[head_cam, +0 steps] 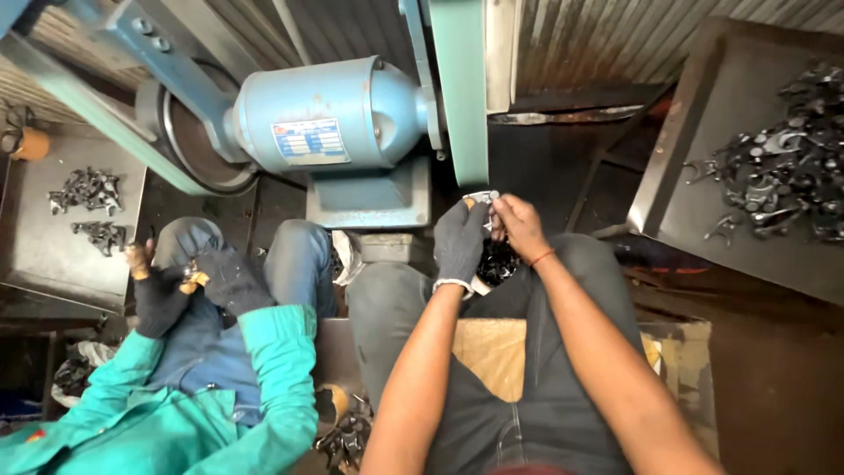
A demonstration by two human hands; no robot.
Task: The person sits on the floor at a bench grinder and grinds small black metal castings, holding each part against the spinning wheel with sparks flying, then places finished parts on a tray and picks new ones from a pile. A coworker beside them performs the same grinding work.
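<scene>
Left tray (35, 237): held small dark metal parts in two clusters.
Co-worker: teal sleeves, dark gloves (189, 281) closed together near the lap; kept apart from the wearer's hands.
Motor (325, 114): blue housing, belt wheel at its left.
Belt (459, 88): green sanding belt ran vertically, directly above the hands.
Left hand (459, 239): grey glove, pinching the small metal part (482, 197).
Right hand (520, 224): bare, fingers closed on the same part.
Technique (judgement): both grips firm, bare fingertips clear of the belt.
Right tray (747, 79): heap of similar parts.
</scene>
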